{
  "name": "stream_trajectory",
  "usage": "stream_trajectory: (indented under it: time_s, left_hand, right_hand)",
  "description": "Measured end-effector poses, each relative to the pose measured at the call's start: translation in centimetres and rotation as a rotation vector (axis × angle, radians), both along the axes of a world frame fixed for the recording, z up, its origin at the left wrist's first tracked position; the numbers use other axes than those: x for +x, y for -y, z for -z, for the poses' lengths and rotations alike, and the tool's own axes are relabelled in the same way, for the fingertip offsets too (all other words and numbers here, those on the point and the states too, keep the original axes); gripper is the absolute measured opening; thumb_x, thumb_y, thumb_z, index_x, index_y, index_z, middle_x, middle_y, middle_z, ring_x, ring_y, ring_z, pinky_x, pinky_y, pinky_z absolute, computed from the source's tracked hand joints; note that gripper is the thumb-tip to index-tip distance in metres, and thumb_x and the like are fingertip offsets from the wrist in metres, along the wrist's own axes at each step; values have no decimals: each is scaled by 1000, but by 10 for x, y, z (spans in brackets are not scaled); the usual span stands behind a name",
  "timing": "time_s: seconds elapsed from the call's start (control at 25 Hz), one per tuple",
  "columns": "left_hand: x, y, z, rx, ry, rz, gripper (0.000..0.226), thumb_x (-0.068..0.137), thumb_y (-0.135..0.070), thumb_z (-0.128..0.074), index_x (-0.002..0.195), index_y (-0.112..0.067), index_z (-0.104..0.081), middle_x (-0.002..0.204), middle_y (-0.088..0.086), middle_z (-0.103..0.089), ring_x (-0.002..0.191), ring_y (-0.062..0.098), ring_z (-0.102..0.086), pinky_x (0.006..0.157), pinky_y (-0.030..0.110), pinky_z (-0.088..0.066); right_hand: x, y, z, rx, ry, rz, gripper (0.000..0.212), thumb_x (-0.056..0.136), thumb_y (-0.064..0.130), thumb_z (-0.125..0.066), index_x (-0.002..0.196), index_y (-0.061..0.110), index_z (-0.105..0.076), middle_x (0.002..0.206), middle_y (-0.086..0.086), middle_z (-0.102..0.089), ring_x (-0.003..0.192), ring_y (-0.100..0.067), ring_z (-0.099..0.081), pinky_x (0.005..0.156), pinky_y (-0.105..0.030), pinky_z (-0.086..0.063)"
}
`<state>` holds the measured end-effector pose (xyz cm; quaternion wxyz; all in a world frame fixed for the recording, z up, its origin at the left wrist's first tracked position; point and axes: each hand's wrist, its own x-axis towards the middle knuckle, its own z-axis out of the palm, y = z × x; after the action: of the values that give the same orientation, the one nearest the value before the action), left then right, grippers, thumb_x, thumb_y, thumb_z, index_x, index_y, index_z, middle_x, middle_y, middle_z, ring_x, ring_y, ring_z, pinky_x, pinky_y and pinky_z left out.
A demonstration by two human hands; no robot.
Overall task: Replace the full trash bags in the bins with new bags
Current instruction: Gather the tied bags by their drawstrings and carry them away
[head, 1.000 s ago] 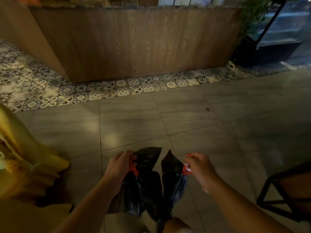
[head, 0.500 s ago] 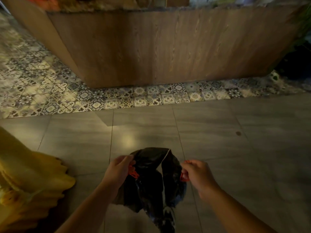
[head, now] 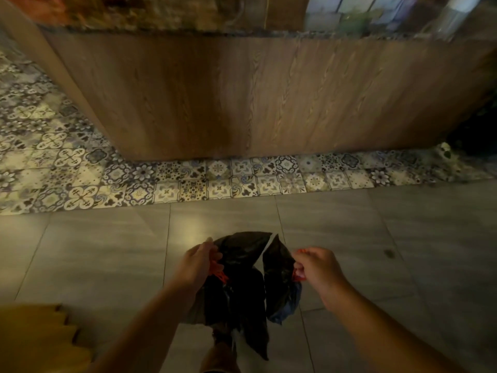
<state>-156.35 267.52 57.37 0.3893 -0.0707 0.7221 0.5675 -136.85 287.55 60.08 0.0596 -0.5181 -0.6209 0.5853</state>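
Head: left hand (head: 197,265), right hand (head: 317,267) apparently grip bag (head: 242,294).

Bag (head: 239,286) between hands, before counter (head: 255,98)

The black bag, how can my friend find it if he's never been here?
Find the wooden counter, then come down past the flowery tiles to the grey floor. The left hand and right hand hold the black bag there; nothing else is black with orange drawstrings.
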Motion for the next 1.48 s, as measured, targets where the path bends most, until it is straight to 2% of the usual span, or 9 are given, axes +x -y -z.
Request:
stream_trajectory:
  time_s: [0.2,0.44,0.64,0.72,0.8,0.96,1.12,1.28,1.48]
  left_hand:
    - [-98,-70,-5,11,50,27,36,109,-35,-52,103,-5,-69,87,13,-77,66,23,-69,66,34,-54]
    - [-194,-140,2,-39,35,73,36,107,-40,-54,103,-9,-71,95,12,-78,75,25,-73,70,35,-55]
    - [-265,-202,22,-126,-31,67,39,100,-43,-57,98,-7,-71,91,13,-74,76,31,-68,84,48,-54]
    - [-289,-224,21,-159,-40,98,41,91,-46,-56,88,-7,-68,79,15,-67,73,31,-62,79,48,-48]
    - [-313,-248,21,-223,-74,100,42,94,-46,-55,85,-7,-68,73,17,-69,71,32,-65,75,43,-48]
    - [-362,-300,17,-307,-108,107,36,103,-39,-54,91,-8,-70,79,16,-74,76,30,-73,73,43,-58]
    - [-398,-343,16,-274,-101,135,30,105,-35,-54,100,-8,-67,82,10,-74,61,16,-74,57,33,-62]
    - [-438,-387,38,-413,-119,154,23,97,-39,-60,94,-19,-72,93,11,-76,87,27,-73,88,51,-60]
    - [-476,-429,69,-396,-39,202,32,100,-44,-58,99,-18,-74,94,11,-76,92,29,-72,92,50,-58]
  right_hand:
    - [-87,-66,-7,-12,36,6,31,95,16,-65,65,22,-63,57,8,-61,53,-10,-57,59,-28,-47]
    - [-183,-139,-6,-5,28,16,25,96,18,-65,72,22,-65,62,6,-64,56,-11,-60,66,-33,-52]
    - [-259,-208,19,-6,40,-3,15,98,19,-64,85,16,-72,84,-8,-74,84,-25,-74,79,-39,-62]
    - [-289,-234,32,-38,49,-14,10,98,19,-65,92,18,-74,88,-10,-75,85,-26,-74,84,-46,-62]
    - [-317,-263,45,-62,74,-41,10,97,19,-66,91,20,-74,83,-7,-75,82,-25,-73,87,-51,-62]
    - [-368,-317,60,-133,94,-47,14,97,19,-66,87,20,-75,70,0,-75,78,-26,-75,89,-54,-62]
    - [-409,-363,65,-154,98,-59,12,97,16,-64,89,15,-74,68,0,-74,76,-24,-75,91,-53,-62]
    - [-448,-404,85,-124,136,-65,14,96,19,-65,86,14,-74,70,-1,-75,78,-24,-76,91,-53,-62]
    - [-494,-448,116,-94,236,-53,13,93,23,-66,84,19,-75,73,1,-77,78,-20,-77,88,-50,-63]
